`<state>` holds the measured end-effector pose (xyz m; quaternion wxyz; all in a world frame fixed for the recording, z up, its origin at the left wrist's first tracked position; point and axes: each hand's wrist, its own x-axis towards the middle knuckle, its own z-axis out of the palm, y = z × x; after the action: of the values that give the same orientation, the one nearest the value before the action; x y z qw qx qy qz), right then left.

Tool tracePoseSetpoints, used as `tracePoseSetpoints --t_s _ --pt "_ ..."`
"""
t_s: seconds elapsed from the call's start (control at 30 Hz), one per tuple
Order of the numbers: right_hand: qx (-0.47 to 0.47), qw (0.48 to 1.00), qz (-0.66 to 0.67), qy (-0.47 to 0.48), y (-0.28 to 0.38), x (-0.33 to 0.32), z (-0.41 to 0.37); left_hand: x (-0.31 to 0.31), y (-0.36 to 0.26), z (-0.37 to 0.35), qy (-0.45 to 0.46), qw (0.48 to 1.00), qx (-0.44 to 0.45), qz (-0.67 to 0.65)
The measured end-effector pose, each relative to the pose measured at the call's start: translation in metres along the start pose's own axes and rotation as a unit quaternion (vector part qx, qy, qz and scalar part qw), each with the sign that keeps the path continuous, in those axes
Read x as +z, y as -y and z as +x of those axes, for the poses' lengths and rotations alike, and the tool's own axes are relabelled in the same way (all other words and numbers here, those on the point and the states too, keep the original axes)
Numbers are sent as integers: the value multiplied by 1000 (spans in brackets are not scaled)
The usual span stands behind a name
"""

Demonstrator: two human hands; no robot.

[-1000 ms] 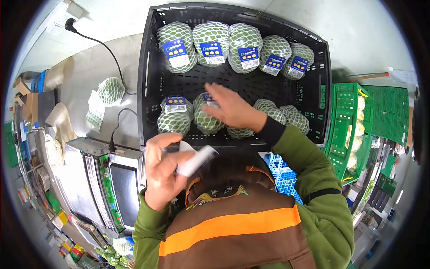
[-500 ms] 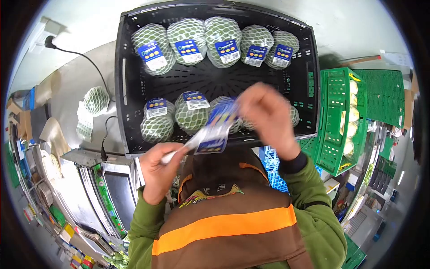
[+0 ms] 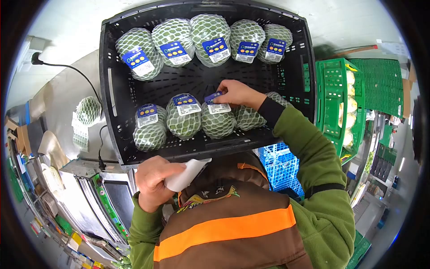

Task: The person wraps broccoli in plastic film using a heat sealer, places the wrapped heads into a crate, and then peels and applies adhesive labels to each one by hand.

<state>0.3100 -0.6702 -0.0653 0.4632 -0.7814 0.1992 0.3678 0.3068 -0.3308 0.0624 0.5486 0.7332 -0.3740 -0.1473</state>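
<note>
My left hand (image 3: 154,178) pinches a curled strip of white label paper (image 3: 184,175) in front of the apron. Inside the black crate (image 3: 109,94), my right hand (image 3: 235,94) has its fingers on a blue-and-white label (image 3: 218,106) at the top of a round green vegetable or fruit in a white foam net (image 3: 218,123). Left of it in the front row are two labelled netted pieces (image 3: 183,121). To the right sits another netted piece (image 3: 248,119), partly behind my forearm; no label shows on it. Several labelled ones form the back row (image 3: 210,27).
Another netted piece (image 3: 88,110) rests left of the crate on a metal surface, beside a sheet of small labels (image 3: 80,134). A green crate (image 3: 331,98) with pale round produce stands at the right. Blue crates (image 3: 280,166) are below. A black cable (image 3: 74,67) runs at the left.
My right hand has moved from the label strip into the crate, onto the third front-row piece with a label. The strip in my left hand now hangs folded and lower.
</note>
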Motion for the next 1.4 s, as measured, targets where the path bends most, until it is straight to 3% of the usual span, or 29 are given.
tracePoseSetpoints --t_s 0.03,0.07,0.1,0.17,0.23,0.27,0.3,0.37,0.43,0.57,0.63,0.7,0.77,0.8,0.83,0.87,0.9,0.93,1.03,1.1,1.17,1.23,1.3,1.33,1.37,1.4 --pt "-1 1000 -2 0 7 8 -11 2 -5 6 -2 1000 1 1" --pt "-68 972 -158 -162 11 20 -24 5 -13 17 -23 999 27 41" --pt "-131 889 -303 -316 15 27 -32 5 -21 27 -43 994 53 82" --pt "-188 893 -286 -291 12 23 -38 3 -22 31 -45 985 74 147" --pt "-231 961 -152 -1 10 27 -43 5 -11 24 -37 995 83 38" --pt "-215 956 -202 -16 11 30 -45 9 -18 17 -75 997 2 22" --pt "-217 956 -198 -14 20 35 -57 8 -19 20 -92 994 10 51" --pt "-304 939 30 -158 52 38 -96 0 -19 21 -59 997 -31 42" --pt "-293 910 284 69 84 42 -139 7 -21 21 -95 985 -114 -90" --pt "-389 912 108 -70 92 62 -151 19 -13 15 -133 957 -167 -198" --pt "-405 897 134 -113 93 69 -152 21 -10 13 -125 948 -186 -226" --pt "-416 881 156 -162 87 72 -156 25 -5 14 -124 968 -162 -145" --pt "-460 853 71 -236 77 70 -159 30 -2 14 -137 971 -166 -107" --pt "-417 866 101 -256 79 63 -169 29 -1 14 -137 981 -133 -12" --pt "-406 846 86 -335 72 47 -168 29 0 17 -137 982 -100 84" --pt "-294 838 323 -326 70 29 -171 32 2 19 -162 982 -48 90" --pt "-211 848 316 -370 59 2 -166 30 3 19 -147 982 -21 113" --pt "-206 839 383 -326 54 -23 -161 30 7 16 -155 983 -5 102" --pt "-89 897 400 -164 -9 -65 -117 29 2 19 -145 987 10 75" --pt "-20 917 390 -82 -44 -67 -86 26 -5 29 -102 989 85 66" --pt "41 942 328 -64 -48 -62 -77 29 -11 35 -96 991 91 38" --pt "35 981 180 -55 -92 -53 -46 30 -17 31 -81 995 56 -30" --pt "40 988 135 -63 -92 -46 -44 27 -23 27 -66 993 23 -95" --pt "5 984 -35 -174 -81 -41 -54 24 -25 26 -48 994 22 -93" --pt "-29 938 -203 -278 -70 -34 -66 21 -27 26 -31 995 21 -90" --pt "-7 876 -333 -349 -43 -22 -84 23 -33 38 -49 996 78 -17"
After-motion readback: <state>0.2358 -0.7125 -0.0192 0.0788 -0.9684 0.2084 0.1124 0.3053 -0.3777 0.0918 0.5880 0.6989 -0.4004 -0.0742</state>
